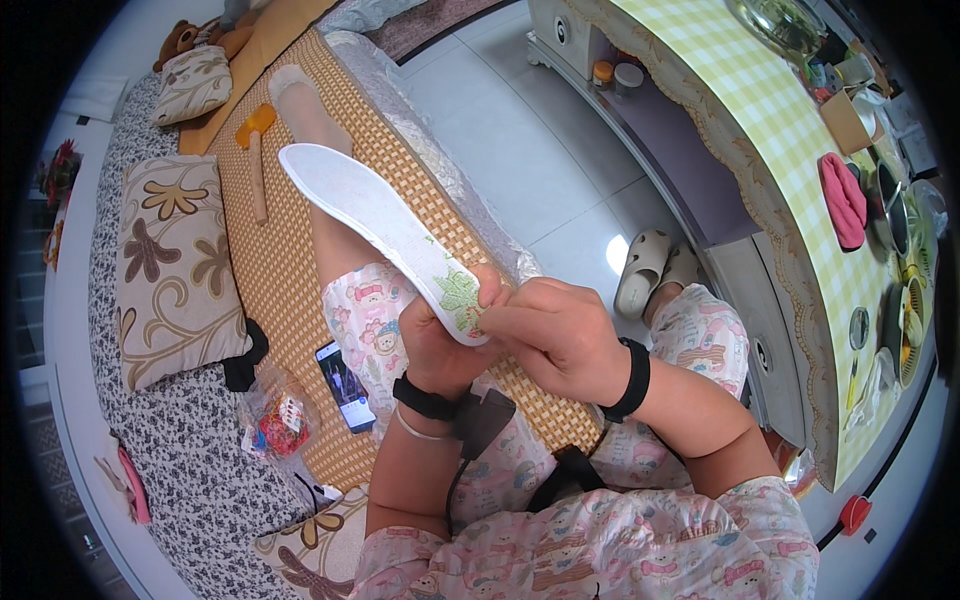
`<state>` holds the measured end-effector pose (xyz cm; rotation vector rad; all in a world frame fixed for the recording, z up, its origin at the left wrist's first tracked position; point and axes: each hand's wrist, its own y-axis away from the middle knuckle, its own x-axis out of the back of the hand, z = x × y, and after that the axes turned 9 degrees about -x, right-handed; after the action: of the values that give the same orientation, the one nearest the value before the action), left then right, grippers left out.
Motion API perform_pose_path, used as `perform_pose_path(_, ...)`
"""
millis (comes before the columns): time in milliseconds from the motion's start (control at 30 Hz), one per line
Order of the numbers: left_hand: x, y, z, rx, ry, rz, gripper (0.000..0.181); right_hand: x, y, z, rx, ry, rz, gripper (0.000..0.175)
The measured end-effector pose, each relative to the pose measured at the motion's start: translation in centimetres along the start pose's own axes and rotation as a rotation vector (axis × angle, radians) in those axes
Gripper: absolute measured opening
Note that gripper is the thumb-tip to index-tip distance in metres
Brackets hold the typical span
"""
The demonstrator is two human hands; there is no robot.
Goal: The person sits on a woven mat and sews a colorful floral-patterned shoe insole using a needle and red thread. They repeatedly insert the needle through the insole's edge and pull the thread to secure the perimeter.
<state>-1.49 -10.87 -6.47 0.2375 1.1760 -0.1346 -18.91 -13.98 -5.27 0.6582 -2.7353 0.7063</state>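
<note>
A white shoe insole [375, 214] with green and red embroidery at its near end is held up over my lap. My left hand [442, 349] grips that embroidered end from below and from the far side. Against the same edge, my right hand [559, 337] has its thumb and fingertips pinched together. Whether a needle or thread sits between those fingertips is too small to tell. Beside my thigh lie a smartphone [345, 386] with a lit screen and a clear plastic bag [279, 420] of coloured thread.
A wooden-handled brush or mallet with an orange head [256, 127] lies on the woven mat [277, 247]. A patterned cushion [176, 262] rests to the left. Clogs [643, 270] are on the tiled floor, beside a cabinet with a checked tablecloth [750, 112].
</note>
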Motion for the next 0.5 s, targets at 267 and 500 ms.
perform_pose_path(267, 0.9, 0.1, 0.1, 0.007, -0.016, 0.019, 0.02, 0.5, -0.1, 0.2, -0.069, -0.031, -0.028, 0.023)
perform_pose_path(500, -0.5, 0.5, -0.3, -0.247, -0.722, 0.278, 0.026, 1.4, -0.6, 3.4, -0.568, -0.619, -0.2, 0.011)
